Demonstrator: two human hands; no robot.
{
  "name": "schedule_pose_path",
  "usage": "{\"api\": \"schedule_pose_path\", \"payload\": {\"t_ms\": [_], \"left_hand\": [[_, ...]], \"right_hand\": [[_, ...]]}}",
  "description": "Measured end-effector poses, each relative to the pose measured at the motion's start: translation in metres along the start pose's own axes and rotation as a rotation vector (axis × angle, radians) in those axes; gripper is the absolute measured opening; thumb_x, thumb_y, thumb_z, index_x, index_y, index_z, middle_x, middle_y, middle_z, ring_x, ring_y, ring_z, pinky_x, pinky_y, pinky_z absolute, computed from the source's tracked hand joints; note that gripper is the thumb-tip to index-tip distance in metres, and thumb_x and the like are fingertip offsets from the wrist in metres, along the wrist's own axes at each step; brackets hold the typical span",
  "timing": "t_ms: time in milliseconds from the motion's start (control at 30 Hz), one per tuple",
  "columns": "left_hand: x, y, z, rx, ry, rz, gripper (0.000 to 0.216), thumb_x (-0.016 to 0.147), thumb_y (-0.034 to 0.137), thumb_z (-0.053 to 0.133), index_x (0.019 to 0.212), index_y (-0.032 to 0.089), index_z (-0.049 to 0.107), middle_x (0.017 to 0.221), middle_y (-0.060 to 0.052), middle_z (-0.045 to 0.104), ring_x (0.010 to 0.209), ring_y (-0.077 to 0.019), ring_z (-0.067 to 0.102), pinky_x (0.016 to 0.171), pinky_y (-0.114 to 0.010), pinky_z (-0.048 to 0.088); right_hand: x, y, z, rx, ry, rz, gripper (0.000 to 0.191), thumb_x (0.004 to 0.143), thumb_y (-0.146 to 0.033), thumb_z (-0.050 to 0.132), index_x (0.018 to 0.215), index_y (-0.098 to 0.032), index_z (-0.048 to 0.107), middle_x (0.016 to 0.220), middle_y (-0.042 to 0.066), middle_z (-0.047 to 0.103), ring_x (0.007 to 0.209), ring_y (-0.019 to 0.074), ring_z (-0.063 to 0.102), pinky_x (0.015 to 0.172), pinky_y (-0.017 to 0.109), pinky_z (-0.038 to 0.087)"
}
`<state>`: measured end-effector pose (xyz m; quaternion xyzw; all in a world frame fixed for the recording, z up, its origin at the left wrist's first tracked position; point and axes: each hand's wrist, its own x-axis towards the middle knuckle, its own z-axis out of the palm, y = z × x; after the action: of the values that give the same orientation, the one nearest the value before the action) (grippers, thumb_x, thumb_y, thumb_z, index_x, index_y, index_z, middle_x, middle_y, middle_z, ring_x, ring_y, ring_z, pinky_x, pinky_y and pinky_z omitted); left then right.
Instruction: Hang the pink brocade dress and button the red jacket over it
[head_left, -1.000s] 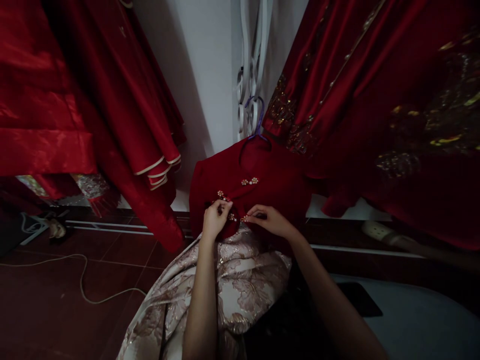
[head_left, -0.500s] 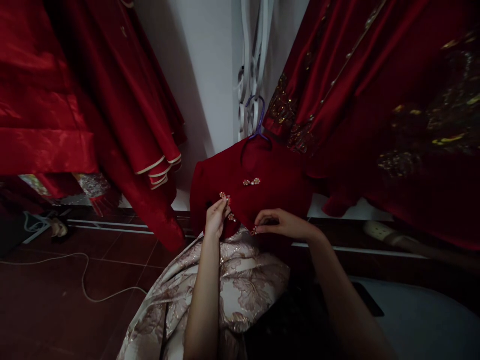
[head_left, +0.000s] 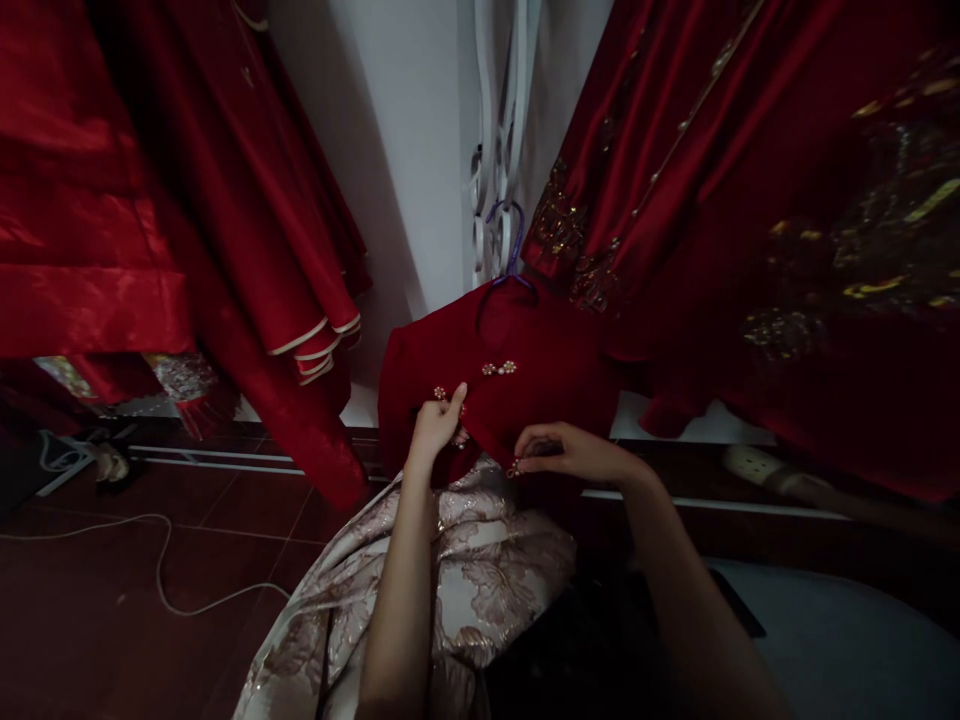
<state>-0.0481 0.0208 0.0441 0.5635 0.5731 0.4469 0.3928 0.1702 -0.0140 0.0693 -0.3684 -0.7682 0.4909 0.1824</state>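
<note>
A dark red top (head_left: 562, 360) hangs in front of me on a purple hanger (head_left: 514, 250). A flower-shaped pearl clasp (head_left: 499, 369) sits closed high on its front, and another flower ornament (head_left: 439, 393) shows beside my left hand. My left hand (head_left: 439, 430) is closed on the left front edge, thumb pointing up, its fingers partly behind the cloth. Lower and to the right, my right hand (head_left: 574, 453) pinches the other front edge at a small beaded clasp piece (head_left: 514, 468). The two edges are apart at this level.
Red garments (head_left: 292, 220) hang at left, and gold-embroidered red garments (head_left: 675, 180) at right. White floral brocade (head_left: 487, 590) is spread below my hands. A pale cable (head_left: 161, 570) runs across the tiled floor. A clog shoe (head_left: 750, 465) lies beyond a low white rail (head_left: 720, 506).
My left thumb has shifted up over the cloth, and the lower ornament beside that hand is now mostly covered. My right hand keeps its pinch, almost unmoved. The view has shifted slightly.
</note>
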Motion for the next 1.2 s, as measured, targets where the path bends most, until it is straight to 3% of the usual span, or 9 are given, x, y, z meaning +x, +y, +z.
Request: {"api": "schedule_pose_path", "payload": {"t_ms": [67, 133, 300, 567, 800, 933, 1067, 1133, 1200], "left_hand": [[0.002, 0.013, -0.005, 0.308, 0.172, 0.147, 0.048, 0.074, 0.06, 0.051, 0.055, 0.016, 0.058, 0.054, -0.006, 0.056, 0.059, -0.0174, 0.057, 0.059, -0.027, 0.043], [0.005, 0.027, -0.006, 0.487, 0.253, 0.335, 0.036, 0.078, 0.051, 0.052, 0.069, 0.018, 0.062, 0.067, -0.006, 0.059, 0.069, -0.0177, 0.057, 0.066, -0.028, 0.042], [0.02, 0.055, 0.007, 0.679, 0.016, 0.799, 0.025, 0.086, 0.036, 0.045, 0.101, 0.022, 0.059, 0.099, -0.007, 0.053, 0.095, -0.0185, 0.048, 0.081, -0.028, 0.04], [0.041, 0.064, 0.016, 0.924, -0.023, 0.892, 0.025, 0.086, 0.034, 0.045, 0.092, 0.014, 0.059, 0.101, -0.013, 0.048, 0.101, -0.0266, 0.042, 0.085, -0.038, 0.036], [0.043, 0.073, 0.005, 0.877, -0.168, 0.977, 0.019, 0.086, 0.029, 0.045, 0.092, 0.017, 0.058, 0.099, -0.009, 0.054, 0.1, -0.0228, 0.045, 0.09, -0.038, 0.032], [0.044, 0.075, 0.001, 0.871, -0.227, 1.045, 0.018, 0.086, 0.022, 0.042, 0.095, 0.017, 0.057, 0.091, -0.007, 0.059, 0.094, -0.0192, 0.049, 0.1, -0.038, 0.025], [0.045, 0.076, 0.001, 0.916, -0.247, 1.104, 0.024, 0.084, 0.015, 0.04, 0.1, 0.019, 0.057, 0.086, -0.006, 0.06, 0.092, -0.0178, 0.051, 0.106, -0.038, 0.02], [0.045, 0.075, 0.001, 0.93, -0.192, 1.137, 0.024, 0.084, 0.017, 0.04, 0.101, 0.019, 0.057, 0.082, -0.005, 0.059, 0.09, -0.0178, 0.052, 0.108, -0.039, 0.019], [0.043, 0.074, 0.001, 0.941, -0.051, 1.106, 0.023, 0.085, 0.021, 0.04, 0.101, 0.018, 0.056, 0.083, -0.006, 0.059, 0.09, -0.0195, 0.052, 0.107, -0.044, 0.019]], "right_hand": [[0.0, 0.0, 0.0, 0.006, 0.001, -0.007, 0.035, 0.069, -0.047, 0.065, 0.087, -0.018, 0.062, 0.087, 0.005, 0.069, 0.084, 0.0181, 0.063, 0.078, 0.029, 0.045], [0.0, -0.001, 0.001, 0.02, -0.006, -0.013, 0.034, 0.069, -0.046, 0.065, 0.087, -0.018, 0.061, 0.087, 0.005, 0.069, 0.084, 0.0181, 0.063, 0.077, 0.029, 0.045], [0.0, -0.004, 0.002, 0.037, -0.015, 0.003, 0.035, 0.067, -0.047, 0.066, 0.087, -0.018, 0.062, 0.087, 0.005, 0.069, 0.084, 0.0182, 0.063, 0.078, 0.03, 0.046], [-0.005, 0.002, -0.006, 0.017, -0.011, 0.037, 0.036, 0.07, -0.045, 0.064, 0.093, -0.018, 0.063, 0.09, 0.006, 0.068, 0.085, 0.0176, 0.062, 0.078, 0.03, 0.046], [0.002, 0.001, -0.002, -0.007, 0.099, 0.001, 0.038, 0.074, -0.046, 0.059, 0.098, -0.017, 0.061, 0.09, 0.006, 0.066, 0.085, 0.0165, 0.061, 0.08, 0.031, 0.046], [0.011, -0.01, -0.005, -0.018, 0.291, -0.093, 0.035, 0.075, -0.046, 0.059, 0.092, -0.016, 0.062, 0.091, 0.006, 0.065, 0.085, 0.0168, 0.06, 0.081, 0.032, 0.047], [0.038, -0.033, -0.017, 0.008, 0.694, -0.26, 0.033, 0.075, -0.046, 0.059, 0.09, -0.017, 0.06, 0.095, 0.007, 0.063, 0.09, 0.0173, 0.059, 0.084, 0.032, 0.047], [0.057, -0.045, -0.024, 0.053, 0.882, -0.322, 0.038, 0.073, -0.049, 0.06, 0.096, -0.018, 0.058, 0.103, 0.008, 0.061, 0.095, 0.0184, 0.058, 0.087, 0.034, 0.046], [0.075, -0.054, -0.029, 0.089, 0.992, -0.297, 0.053, 0.071, -0.053, 0.059, 0.11, -0.018, 0.052, 0.119, 0.011, 0.054, 0.107, 0.0212, 0.053, 0.093, 0.037, 0.043]]}}
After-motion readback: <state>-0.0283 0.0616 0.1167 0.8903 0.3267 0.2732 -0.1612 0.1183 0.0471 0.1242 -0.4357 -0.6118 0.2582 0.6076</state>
